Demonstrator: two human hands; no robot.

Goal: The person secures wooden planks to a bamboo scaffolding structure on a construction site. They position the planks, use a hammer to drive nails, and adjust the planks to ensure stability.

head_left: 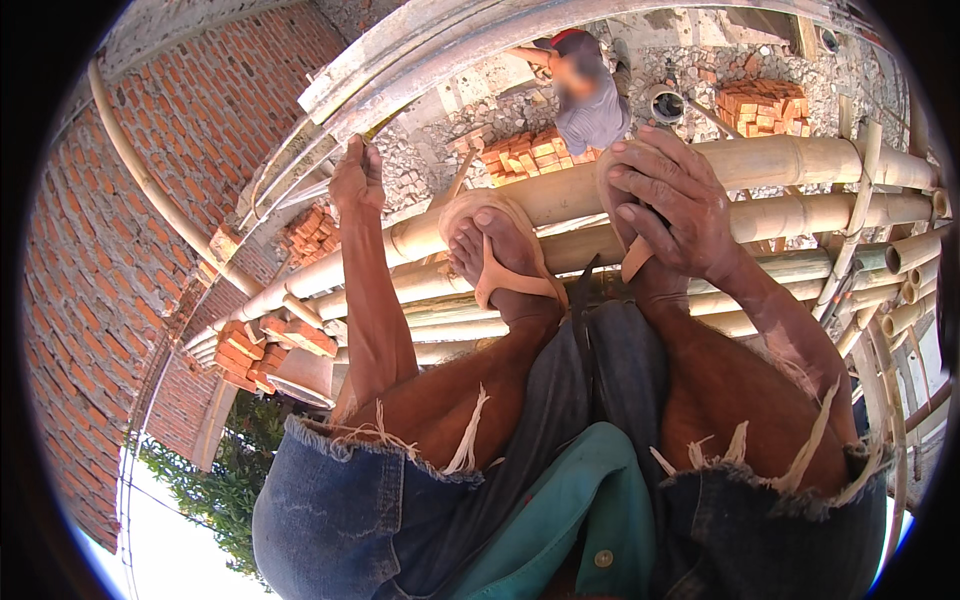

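I squat on a scaffold of bamboo poles (560, 195), wearing pale orange thong sandals (512, 284). My left hand (358, 182) reaches forward past my left foot, fingers curled closed near the pale beam; what it grips, if anything, is too small to make out. A small yellow-green bit (378, 127) shows just beyond its fingertips. My right hand (680, 205) lies over the front of my right foot, its fingers stretched out and somewhat apart. No object shows in it. A dark, narrow blade-like shape (587, 335) stands between my feet.
Below, a person in a grey shirt (595, 122) bends beside stacked orange bricks (525, 155). A bucket (667, 104) stands on rubble near another brick stack (762, 107). A long pale beam (420, 75) crosses ahead. Left, a brick wall (100, 300) rises; loose bricks (245, 352) sit by the poles.
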